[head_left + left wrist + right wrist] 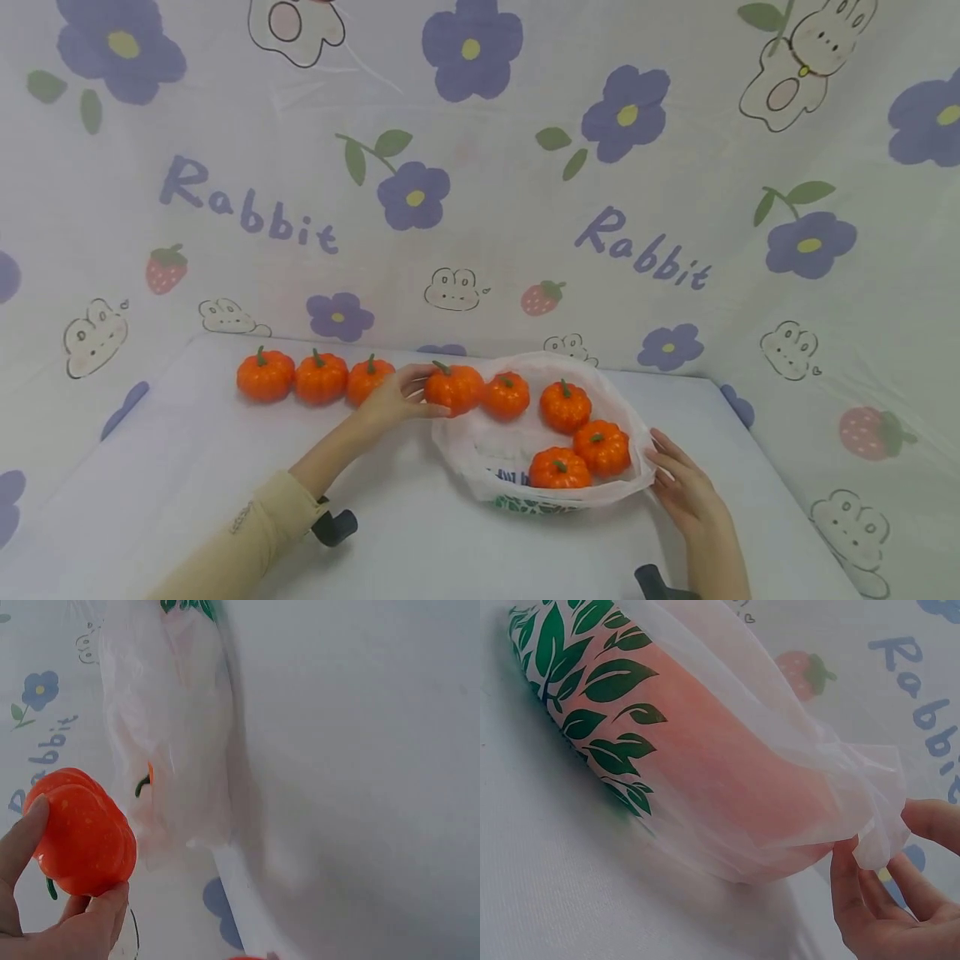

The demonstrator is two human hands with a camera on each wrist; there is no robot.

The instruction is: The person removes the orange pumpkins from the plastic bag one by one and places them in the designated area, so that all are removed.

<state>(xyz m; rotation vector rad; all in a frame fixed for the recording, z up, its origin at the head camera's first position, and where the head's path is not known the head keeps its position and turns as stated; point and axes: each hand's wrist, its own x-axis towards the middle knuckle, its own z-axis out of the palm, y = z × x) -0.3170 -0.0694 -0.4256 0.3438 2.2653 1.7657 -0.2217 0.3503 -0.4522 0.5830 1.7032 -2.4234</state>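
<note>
My left hand (pixel 390 404) grips a small orange pumpkin (pixel 454 390) with a green stem, thumb on one side and fingers on the other. It is held at the left rim of a white plastic bag (pixel 472 483); the left wrist view shows the same pumpkin (pixel 86 832) beside the bag's outer wall. Several pumpkins lie inside the wide-mouthed bag, one of them a pumpkin (pixel 566 407) near its middle. At the bag's right side, my right hand (pixel 686 487) pinches the rim. Green leaves are printed on the bag (pixel 720 765) in the right wrist view.
Left of the bag, three more pumpkins stand in a row at the back of the white table (pixel 420 542), the leftmost pumpkin (pixel 266 377) near the back corner. A curtain (pixel 487 225) printed with rabbits and flowers hangs behind and beside the table.
</note>
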